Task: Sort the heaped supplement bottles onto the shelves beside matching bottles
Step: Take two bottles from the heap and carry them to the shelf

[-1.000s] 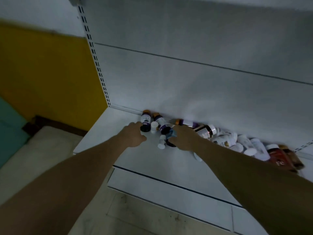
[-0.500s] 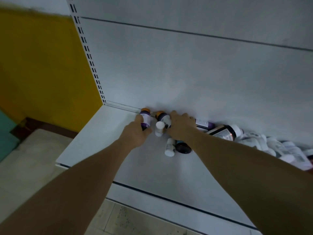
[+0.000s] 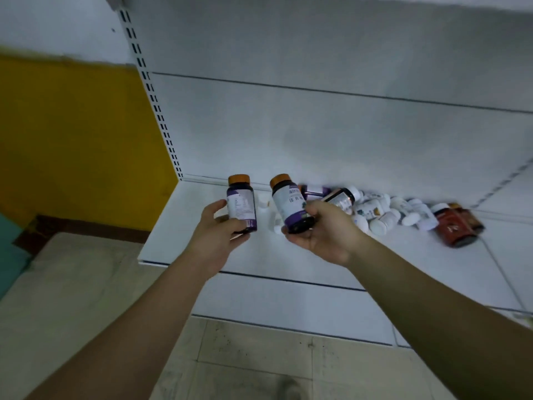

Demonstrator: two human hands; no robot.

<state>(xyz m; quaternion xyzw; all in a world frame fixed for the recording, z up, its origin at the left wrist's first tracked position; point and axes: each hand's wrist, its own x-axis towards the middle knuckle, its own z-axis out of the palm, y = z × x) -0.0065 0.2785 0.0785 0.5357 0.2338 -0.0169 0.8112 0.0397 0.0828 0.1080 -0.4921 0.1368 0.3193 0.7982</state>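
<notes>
1. The left hand (image 3: 215, 230) is gripping a dark bottle (image 3: 241, 204) with an orange cap and a purple-and-white label, fingers and thumb curling round its lower half; the bottle is standing upright in the air above the white shelf (image 3: 178, 226), at about 9 o'clock from the middle of the picture.
2. The right hand (image 3: 323, 230) is holding a second bottle (image 3: 291, 204) of the same kind, orange cap up and leaning a little toward 11 o'clock, its base sitting in the curled fingers with the thumb pressing on the label.
3. The two bottles are sitting side by side, near each other but apart.
4. The heap of bottles (image 3: 383, 212) is lying on the shelf against the back panel (image 3: 317, 134), at 3 o'clock from the right hand; most are white and lying on their sides.
5. A red-brown bottle (image 3: 454, 228) is lying at the 3 o'clock end of the heap, with a darker one just behind it.
6. Two small white bottles (image 3: 272, 216) are showing between the held bottles, low on the shelf; how they are lying is too blurred to tell.
7. A yellow wall (image 3: 75, 140) is filling the 9 o'clock side, and a slotted upright (image 3: 155, 105) is running along the panel's edge.
</notes>
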